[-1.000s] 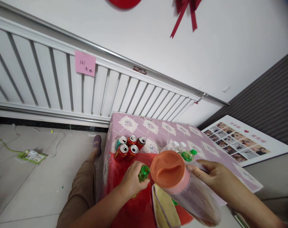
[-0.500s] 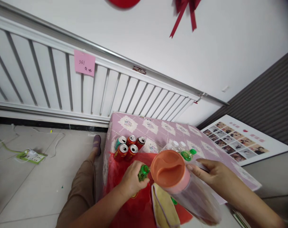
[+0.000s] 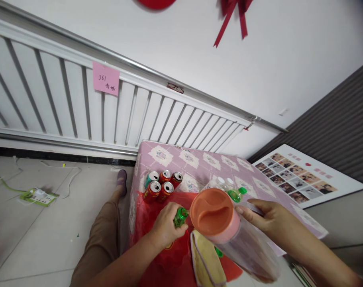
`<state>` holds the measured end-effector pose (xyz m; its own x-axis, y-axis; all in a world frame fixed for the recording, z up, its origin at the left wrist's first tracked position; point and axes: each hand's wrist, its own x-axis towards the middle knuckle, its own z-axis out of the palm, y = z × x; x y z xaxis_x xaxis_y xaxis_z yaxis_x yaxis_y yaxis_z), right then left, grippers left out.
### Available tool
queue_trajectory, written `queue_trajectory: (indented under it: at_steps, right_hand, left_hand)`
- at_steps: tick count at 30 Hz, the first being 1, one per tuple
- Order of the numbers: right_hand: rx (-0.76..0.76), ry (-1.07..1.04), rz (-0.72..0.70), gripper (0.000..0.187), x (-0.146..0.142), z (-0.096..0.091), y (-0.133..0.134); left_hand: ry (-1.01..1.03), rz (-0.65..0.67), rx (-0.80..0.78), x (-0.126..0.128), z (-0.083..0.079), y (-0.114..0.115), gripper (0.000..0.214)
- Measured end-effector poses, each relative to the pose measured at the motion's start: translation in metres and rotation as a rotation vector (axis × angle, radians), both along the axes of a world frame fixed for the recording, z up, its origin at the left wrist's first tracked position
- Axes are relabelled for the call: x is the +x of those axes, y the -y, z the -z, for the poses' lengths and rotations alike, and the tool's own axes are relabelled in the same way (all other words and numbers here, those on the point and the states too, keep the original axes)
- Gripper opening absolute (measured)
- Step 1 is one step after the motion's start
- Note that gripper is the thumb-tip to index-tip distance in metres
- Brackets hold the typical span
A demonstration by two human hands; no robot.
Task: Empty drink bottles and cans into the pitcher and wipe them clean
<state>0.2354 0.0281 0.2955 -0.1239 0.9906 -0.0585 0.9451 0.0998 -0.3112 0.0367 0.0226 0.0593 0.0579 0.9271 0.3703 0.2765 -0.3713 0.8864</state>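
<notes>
My left hand [image 3: 167, 227] is wrapped round a green bottle [image 3: 180, 215], whose open mouth points up. In my right hand [image 3: 267, 217] is the handle of a clear pitcher [image 3: 247, 249] with an orange lid [image 3: 212, 211]. The pitcher leans toward the left, its lid edge close beside the bottle mouth; I cannot tell whether liquid flows between them. Some brownish liquid shows low in the pitcher. Beneath it lies a folded yellow cloth [image 3: 207, 261] on a red plastic sheet [image 3: 175, 267].
Several opened drink cans [image 3: 155, 189] stand together at the table's left. Behind the pitcher are a green bottle [image 3: 235, 195] and clear bottles [image 3: 224, 183]. A patterned purple cloth [image 3: 211, 161] covers the table. A radiator [image 3: 157, 111] runs along the wall; a power strip [image 3: 39, 196] lies on the floor.
Almost nothing differs. Both hands keep the bottle and the pitcher in the same place; the view has shifted very slightly.
</notes>
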Motion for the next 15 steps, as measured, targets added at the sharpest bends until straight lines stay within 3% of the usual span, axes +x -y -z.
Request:
queue_trajectory:
  at_steps: [15]
  right_hand:
    - [0.016,-0.002,-0.044,0.052,0.0009,-0.0028,0.0001]
  left_hand:
    - [0.001,0.003,-0.006,-0.0011,-0.0008,-0.0001,0.036]
